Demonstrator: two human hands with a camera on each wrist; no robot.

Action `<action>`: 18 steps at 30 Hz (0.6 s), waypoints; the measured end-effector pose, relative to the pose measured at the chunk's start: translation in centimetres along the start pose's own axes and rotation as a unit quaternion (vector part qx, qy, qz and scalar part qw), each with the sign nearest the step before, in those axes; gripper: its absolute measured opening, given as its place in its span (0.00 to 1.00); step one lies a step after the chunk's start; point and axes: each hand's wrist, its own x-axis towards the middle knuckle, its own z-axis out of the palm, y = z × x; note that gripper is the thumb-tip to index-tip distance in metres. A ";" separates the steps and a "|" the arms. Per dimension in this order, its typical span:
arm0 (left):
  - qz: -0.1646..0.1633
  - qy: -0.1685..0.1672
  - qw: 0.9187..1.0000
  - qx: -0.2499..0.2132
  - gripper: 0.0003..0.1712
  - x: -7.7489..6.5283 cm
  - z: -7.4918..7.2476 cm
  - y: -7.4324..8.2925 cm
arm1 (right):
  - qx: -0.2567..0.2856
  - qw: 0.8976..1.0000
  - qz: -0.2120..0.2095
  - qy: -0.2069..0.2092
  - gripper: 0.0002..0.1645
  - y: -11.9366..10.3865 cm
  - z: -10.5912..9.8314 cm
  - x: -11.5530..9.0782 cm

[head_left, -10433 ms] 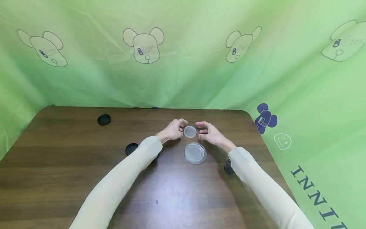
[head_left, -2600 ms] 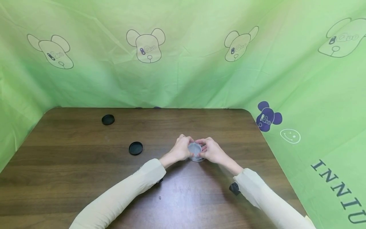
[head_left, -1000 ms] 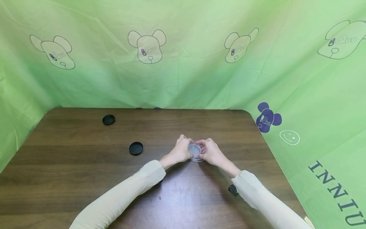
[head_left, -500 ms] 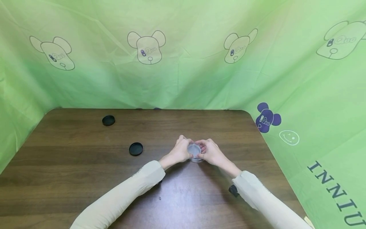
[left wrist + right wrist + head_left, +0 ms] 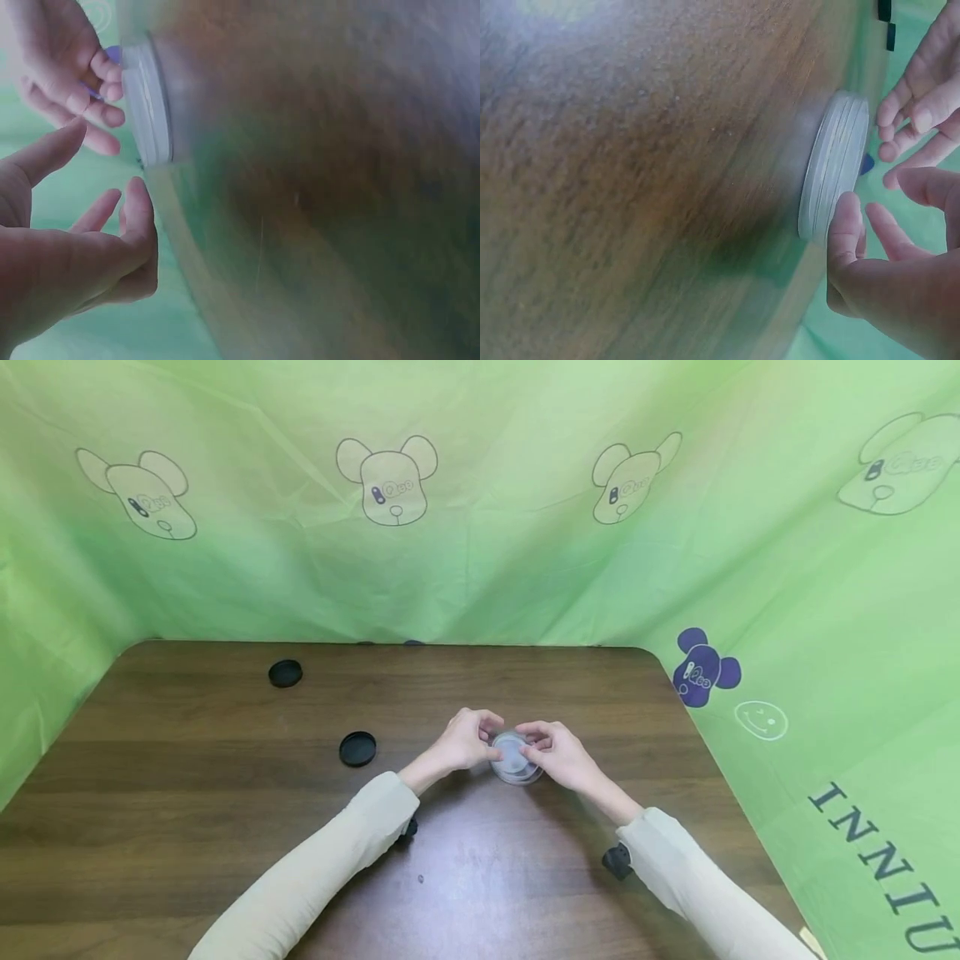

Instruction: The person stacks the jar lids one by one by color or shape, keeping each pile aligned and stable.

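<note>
A small clear round dish [image 5: 512, 753] sits on top of a larger clear round dish [image 5: 517, 779], both shallow like petri dishes, toward the right of the table. Layered rims of the stacked dishes [image 5: 834, 165] show side-on in the right wrist view. My left hand [image 5: 467, 740] is at the left of the stack, fingers loosely bent and parted, gripping nothing. On the other side my right hand [image 5: 558, 755] has thumb and fingers spread, its fingertips right at the rim. Both wrist views show a gap between thumb and fingers of each hand.
Two black round shallow lids lie left of the hands: one black lid [image 5: 285, 673] near the back edge, another black lid [image 5: 357, 749] closer in. A brown wooden table [image 5: 187, 827] meets a green printed curtain [image 5: 480, 568] behind and at the sides.
Ten seconds ago the small dish lay behind the larger one; both hands then brought it onto the larger dish. In the last half second the fingers have loosened and the left hand has drawn left.
</note>
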 end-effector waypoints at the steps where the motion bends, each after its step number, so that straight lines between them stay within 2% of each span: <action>1: -0.002 0.000 1.000 -0.002 0.29 0.0 -0.3 0.0 | 0.001 1.000 0.001 0.002 0.19 -0.1 0.0 0.0; 9: 0.001 -0.021 1.000 0.000 0.32 -0.2 -1.4 0.4 | 0.014 1.000 -0.012 0.010 0.20 -0.6 -0.3 -0.1; 18: -0.005 -0.008 1.000 -0.020 0.30 -1.2 -2.3 0.4 | 0.018 0.999 -0.028 0.020 0.16 -1.2 0.6 0.2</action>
